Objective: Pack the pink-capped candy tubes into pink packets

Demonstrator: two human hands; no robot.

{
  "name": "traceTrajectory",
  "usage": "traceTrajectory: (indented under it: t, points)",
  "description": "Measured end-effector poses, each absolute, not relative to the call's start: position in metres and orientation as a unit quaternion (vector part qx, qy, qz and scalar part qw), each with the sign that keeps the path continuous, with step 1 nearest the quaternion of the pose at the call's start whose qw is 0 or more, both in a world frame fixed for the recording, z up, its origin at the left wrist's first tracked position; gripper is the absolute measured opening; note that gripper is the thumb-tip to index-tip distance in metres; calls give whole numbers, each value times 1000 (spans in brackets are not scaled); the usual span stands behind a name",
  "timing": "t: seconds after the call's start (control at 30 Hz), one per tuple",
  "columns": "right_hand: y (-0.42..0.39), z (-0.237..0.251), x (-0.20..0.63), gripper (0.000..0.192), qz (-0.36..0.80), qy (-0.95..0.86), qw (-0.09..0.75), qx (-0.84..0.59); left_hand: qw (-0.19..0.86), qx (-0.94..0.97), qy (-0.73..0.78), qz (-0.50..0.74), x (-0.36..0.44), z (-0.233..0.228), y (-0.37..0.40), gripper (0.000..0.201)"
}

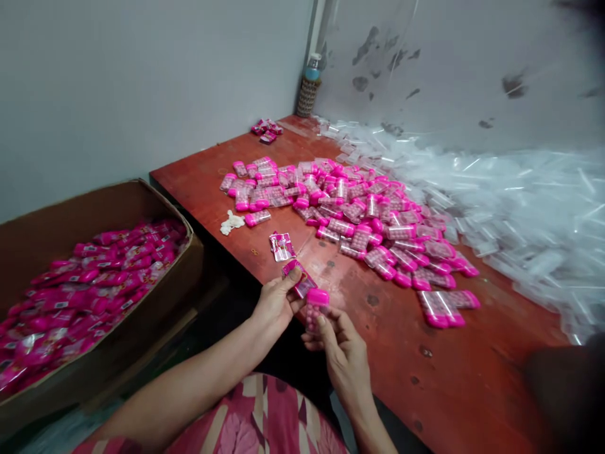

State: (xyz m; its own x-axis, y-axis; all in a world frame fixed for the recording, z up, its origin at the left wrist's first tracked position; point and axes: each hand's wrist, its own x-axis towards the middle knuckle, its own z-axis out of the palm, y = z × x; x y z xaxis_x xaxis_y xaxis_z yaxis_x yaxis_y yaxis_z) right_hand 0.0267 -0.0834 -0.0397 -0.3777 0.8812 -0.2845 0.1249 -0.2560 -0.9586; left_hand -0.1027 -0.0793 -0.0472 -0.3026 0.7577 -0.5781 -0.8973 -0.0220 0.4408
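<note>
My left hand (278, 299) pinches a pink printed wrapper sleeve (300, 280) between thumb and fingers, over the table's near edge. Just to its right, my right hand (344, 350) grips a small clear candy container (316, 310) with a pink cap and round pellets inside, its cap pointing up near the sleeve. On the red table beyond my left hand lies a small stack of flat printed sleeves (282, 246). A large heap of similar pink-capped candy containers (359, 208) spreads over the middle of the table.
At the left, a cardboard box (186, 252) holds many pink wrapped packs. Clear plastic sleeves (501, 208) pile along the right wall. A bottle in a woven holder (308, 91) stands in the far corner. A crumpled white scrap (232, 222) lies near the table's left edge.
</note>
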Motion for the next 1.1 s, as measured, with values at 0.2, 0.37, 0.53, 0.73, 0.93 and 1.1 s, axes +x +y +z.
traceTrajectory:
  t: [0.2, 0.37, 0.53, 0.73, 0.93, 1.1]
  points:
    - [-84, -41, 23, 29, 685, -504, 285, -443, 588, -3, 406, 699, -103, -41, -85, 23]
    - [-84, -45, 21, 27, 670, -503, 315, -446, 604, 96, 411, 676, -108, -35, -90, 25]
    - [-87, -53, 22, 23, 613, -556, 342, -444, 630, 113, 405, 653, -108, -38, -90, 25]
    - [-88, -58, 25, 23, 575, -585, 350, -451, 647, 114, 437, 615, -107, -44, -89, 22]
    - [-83, -54, 26, 21, 703, -481, 319, -414, 622, 188, 486, 584, -109, -41, -89, 22]
    - [-83, -56, 28, 22, 606, -539, 368, -454, 632, 188, 481, 577, -103, -42, -92, 20]
